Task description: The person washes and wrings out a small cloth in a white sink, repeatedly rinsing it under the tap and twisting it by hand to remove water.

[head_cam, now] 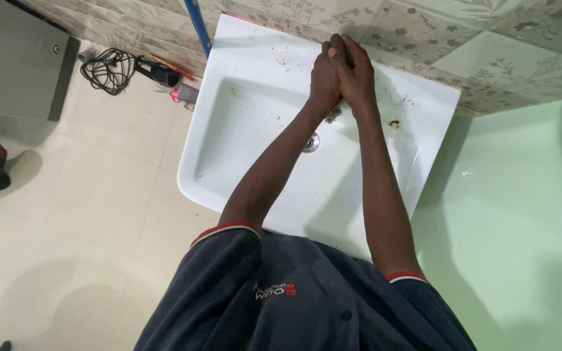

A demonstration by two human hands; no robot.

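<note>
Head view looks straight down on a white rectangular sink, the landmark for all else, fixed against a patterned tiled wall. Over the sink's back rim, above the tap, the left hand and right hand are pressed palm to palm, fingers straight and laid together, holding nothing visible. Both forearms reach forward across the basin, nearly straight. It looks like hand-rubbing at the tap. Just before the hands lies the drain. Left of the sink, a black cable lies on the floor.
</note>
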